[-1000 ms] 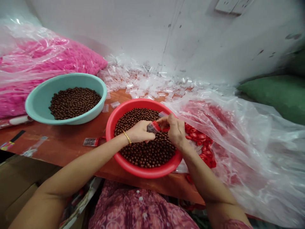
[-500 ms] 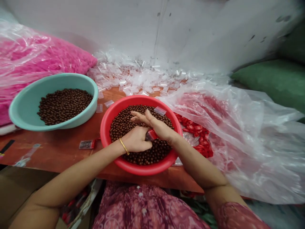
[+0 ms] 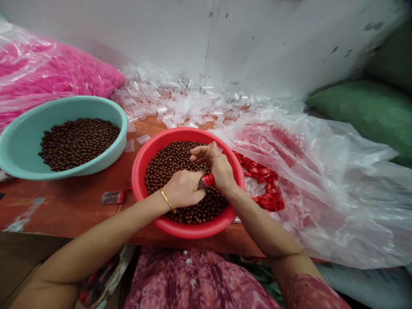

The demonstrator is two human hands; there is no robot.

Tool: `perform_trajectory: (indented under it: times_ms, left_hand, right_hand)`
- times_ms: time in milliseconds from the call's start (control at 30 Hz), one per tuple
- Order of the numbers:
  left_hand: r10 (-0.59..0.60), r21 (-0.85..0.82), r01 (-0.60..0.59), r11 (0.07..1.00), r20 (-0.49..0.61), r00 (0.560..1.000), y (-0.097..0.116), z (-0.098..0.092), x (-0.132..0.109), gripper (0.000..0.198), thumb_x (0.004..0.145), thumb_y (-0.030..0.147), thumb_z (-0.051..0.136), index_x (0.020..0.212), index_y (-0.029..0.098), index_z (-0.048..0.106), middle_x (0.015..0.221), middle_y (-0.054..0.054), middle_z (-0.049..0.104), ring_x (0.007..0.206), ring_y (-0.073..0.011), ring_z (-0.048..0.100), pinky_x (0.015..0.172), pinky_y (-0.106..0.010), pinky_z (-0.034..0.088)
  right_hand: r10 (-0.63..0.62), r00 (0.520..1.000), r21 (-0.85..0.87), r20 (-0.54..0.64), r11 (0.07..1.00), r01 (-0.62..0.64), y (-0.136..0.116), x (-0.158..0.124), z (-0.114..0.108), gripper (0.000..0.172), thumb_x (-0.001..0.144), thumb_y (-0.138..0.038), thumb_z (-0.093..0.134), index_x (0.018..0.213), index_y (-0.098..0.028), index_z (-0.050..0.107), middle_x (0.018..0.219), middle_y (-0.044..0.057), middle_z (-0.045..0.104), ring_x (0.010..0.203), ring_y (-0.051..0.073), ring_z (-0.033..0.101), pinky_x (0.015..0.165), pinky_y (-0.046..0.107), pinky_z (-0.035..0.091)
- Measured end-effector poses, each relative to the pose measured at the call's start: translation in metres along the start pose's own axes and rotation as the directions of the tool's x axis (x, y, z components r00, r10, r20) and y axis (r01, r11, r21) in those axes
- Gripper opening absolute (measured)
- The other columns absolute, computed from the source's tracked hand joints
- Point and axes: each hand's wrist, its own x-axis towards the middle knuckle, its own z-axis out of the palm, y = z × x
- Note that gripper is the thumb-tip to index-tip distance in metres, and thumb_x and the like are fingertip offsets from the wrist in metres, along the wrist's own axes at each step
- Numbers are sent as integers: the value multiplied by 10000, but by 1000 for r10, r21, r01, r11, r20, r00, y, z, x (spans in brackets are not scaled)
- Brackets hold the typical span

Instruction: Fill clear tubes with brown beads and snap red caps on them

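Note:
My left hand (image 3: 186, 188), with a gold bangle at the wrist, is closed round a small clear container with a red cap (image 3: 207, 180). The container holds something dark, and its capped end points right. My right hand (image 3: 219, 167) is beside the cap, its palm side against or very near it. Its fingers are half bent and apart, with nothing seen in them. Both hands are over a red basin (image 3: 139, 171) of shiny dark brown beads (image 3: 167, 163). A similar filled container with a red cap (image 3: 112, 197) lies on the table left of the basin.
A teal basin (image 3: 19, 133) with more brown beads stands left. Clear plastic pieces (image 3: 180, 105) are heaped along the wall. Red caps (image 3: 270, 193) spill from a clear plastic bag (image 3: 347, 193) at right. A pink-filled bag (image 3: 71, 68) is at back left, a green sack (image 3: 360, 107) at back right.
My right hand has turned and its fingers have bent more, so the red cap shows more. My left hand keeps its hold on the container. The view has shifted slightly.

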Motion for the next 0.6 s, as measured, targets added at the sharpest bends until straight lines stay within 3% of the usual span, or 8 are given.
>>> perform_trajectory:
  times_ms: [67, 133, 200, 367, 500, 600]
  left_hand:
    - [22, -49, -21, 999, 15, 1000, -2, 0, 2, 163, 690, 242, 496, 801, 163, 585, 717, -64, 640, 682, -218, 610, 658, -306, 480]
    - [61, -78, -59, 995, 28, 998, -4, 0, 3, 168, 663, 221, 510, 795, 158, 594, 758, -73, 651, 707, -220, 613, 662, -299, 481]
    - [80, -71, -78, 994, 36, 996, -3, 0, 2, 205, 651, 209, 512, 823, 146, 606, 792, -94, 662, 735, -238, 623, 683, -315, 486]
    - [9, 93, -16, 996, 74, 997, -2, 0, -3, 278, 714, 234, 462, 916, 116, 611, 773, -141, 677, 731, -291, 645, 681, -376, 487]
    - [-17, 246, 12, 969, 19, 1000, 0, -4, 0, 259, 755, 274, 454, 918, 130, 594, 781, -125, 683, 723, -271, 648, 636, -329, 459]
    - [-5, 287, 27, 958, -77, 997, 4, -16, -5, 188, 803, 297, 431, 837, 177, 572, 717, -51, 667, 668, -210, 637, 590, -269, 400]
  right_hand:
    - [49, 985, 22, 167, 998, -53, 0, -2, 0, 566, 868, -617, 297, 921, -193, 668, 863, 43, 681, 838, 154, 619, 800, 298, 454]
    - [116, 939, 50, 323, 989, -140, 0, -3, 1, 577, 873, -615, 276, 967, -196, 661, 890, 44, 680, 853, 159, 620, 814, 314, 460]
    - [125, 923, 51, 364, 987, -153, 0, -5, 1, 578, 878, -609, 265, 1027, -198, 643, 932, 45, 673, 901, 163, 611, 854, 327, 453]
    - [-96, 977, -19, 192, 995, 101, 4, -3, 7, 526, 858, -588, 357, 1086, -192, 617, 979, 39, 651, 975, 158, 577, 952, 318, 402]
    - [-189, 977, -4, 102, 982, 190, -1, -1, 15, 524, 876, -572, 306, 981, -190, 649, 884, 32, 673, 887, 158, 608, 894, 313, 444]
    - [-285, 955, -30, -80, 959, 283, -10, -3, 0, 551, 909, -520, 224, 944, -176, 653, 843, 28, 684, 831, 151, 622, 835, 307, 466]
